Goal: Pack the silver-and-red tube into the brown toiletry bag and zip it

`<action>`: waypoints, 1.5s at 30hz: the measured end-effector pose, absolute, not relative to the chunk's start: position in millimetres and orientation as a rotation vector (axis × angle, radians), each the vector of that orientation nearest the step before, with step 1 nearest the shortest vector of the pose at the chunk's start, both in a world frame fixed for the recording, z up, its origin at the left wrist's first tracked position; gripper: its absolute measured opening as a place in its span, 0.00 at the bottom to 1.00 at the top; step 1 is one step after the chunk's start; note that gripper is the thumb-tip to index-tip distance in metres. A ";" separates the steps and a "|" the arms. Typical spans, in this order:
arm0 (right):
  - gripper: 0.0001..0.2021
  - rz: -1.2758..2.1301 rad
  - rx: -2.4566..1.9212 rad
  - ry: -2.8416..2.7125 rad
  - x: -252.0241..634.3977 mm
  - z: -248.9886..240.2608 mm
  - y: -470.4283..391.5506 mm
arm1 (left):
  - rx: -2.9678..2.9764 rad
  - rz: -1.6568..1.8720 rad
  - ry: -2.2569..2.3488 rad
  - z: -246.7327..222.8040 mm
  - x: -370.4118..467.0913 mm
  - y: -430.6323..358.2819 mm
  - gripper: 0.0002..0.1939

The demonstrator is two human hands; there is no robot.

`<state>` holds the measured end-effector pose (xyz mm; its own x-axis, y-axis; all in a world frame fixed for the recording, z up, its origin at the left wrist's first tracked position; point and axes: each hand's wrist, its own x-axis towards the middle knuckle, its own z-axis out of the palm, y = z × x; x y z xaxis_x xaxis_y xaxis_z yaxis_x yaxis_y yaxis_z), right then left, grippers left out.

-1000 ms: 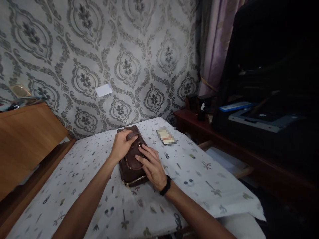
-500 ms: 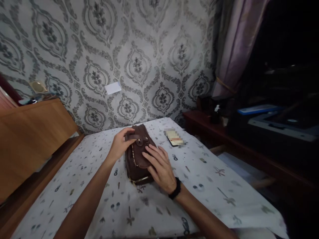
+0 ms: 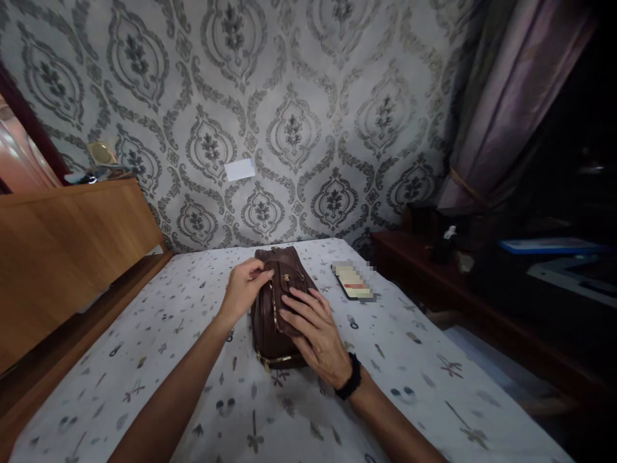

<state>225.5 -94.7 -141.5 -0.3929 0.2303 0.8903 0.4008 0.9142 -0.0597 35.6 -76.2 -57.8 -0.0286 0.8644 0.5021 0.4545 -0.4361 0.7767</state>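
Note:
A dark brown leather bag (image 3: 270,334) with gold zips and a gold clasp lies on the white patterned cloth (image 3: 193,399). My left hand (image 3: 245,287) is at the bag's upper left edge, its thumb and fingers pinched together near the end of the front pocket's zip; what lies between the fingertips is too small to make out. Spread fingers of my right hand (image 3: 318,331), which has a black band on the wrist, rest flat on the pocket's front.
A phone (image 3: 354,281) lies on the cloth right of the bag. A wooden panel (image 3: 81,238) stands at the left. At the right is a dark red table (image 3: 390,247) with a small bottle. The patterned wall rises behind.
My left hand has gone from the strap by the clasp to the pocket's left edge, and the strap now lies flatter. The view has shifted. My right hand still rests on the bag.

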 end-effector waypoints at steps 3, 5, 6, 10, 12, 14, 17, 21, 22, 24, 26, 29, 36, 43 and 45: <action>0.15 -0.208 -0.459 -2.000 224.8 -141.2 -93.4 | 1.911 1.446 1.395 -57.3 35.6 -76.9 0.13; 0.15 -0.214 -0.450 -2.002 224.2 -141.0 -92.3 | 1.925 1.431 1.411 -57.5 34.9 -76.8 0.13; 0.15 -0.220 -0.439 -2.000 223.9 -140.9 -91.7 | 1.926 1.424 1.417 -57.7 34.6 -76.6 0.13; 0.13 -0.247 -0.404 -1.969 222.4 -139.7 -89.9 | 1.886 1.408 1.421 -58.6 33.5 -76.0 0.13; 0.12 -0.244 -0.401 -1.958 221.8 -139.4 -89.4 | 1.877 1.406 1.416 -57.8 33.3 -76.1 0.14; 0.13 -0.240 -0.399 -1.956 221.5 -139.8 -89.2 | 1.887 1.409 1.405 -56.4 33.1 -76.4 0.15; 0.15 -0.244 -0.404 -1.978 221.8 -141.7 -89.6 | 1.891 1.421 1.378 -54.8 32.8 -77.1 0.14; 0.20 -0.263 -0.445 -2.033 223.0 -143.1 -90.7 | 1.885 1.433 1.381 -55.6 32.8 -78.0 0.14; 0.20 -0.268 -0.450 -2.038 223.4 -143.0 -90.8 | 1.884 1.437 1.386 -55.9 32.9 -78.1 0.14; 0.19 -0.268 -0.443 -2.031 224.2 -142.4 -90.6 | 1.874 1.448 1.388 -56.2 33.3 -78.2 0.14; 0.17 -0.255 -0.422 -2.011 224.9 -141.8 -89.8 | 1.853 1.451 1.371 -55.9 33.5 -77.8 0.14; 0.17 -0.229 -0.400 -1.995 224.9 -141.6 -88.8 | 1.825 1.435 1.343 -55.2 33.2 -76.0 0.14; 0.17 -0.239 -0.427 -2.006 222.5 -141.1 -91.0 | 1.827 1.419 1.386 -53.5 32.6 -73.2 0.16; 0.14 -0.290 -0.455 -2.038 223.7 -143.4 -89.2 | 1.901 1.472 1.370 -55.6 33.3 -76.3 0.13; 0.15 -0.295 -0.466 -2.039 224.0 -144.9 -88.4 | 1.912 1.504 1.377 -57.9 32.4 -76.7 0.12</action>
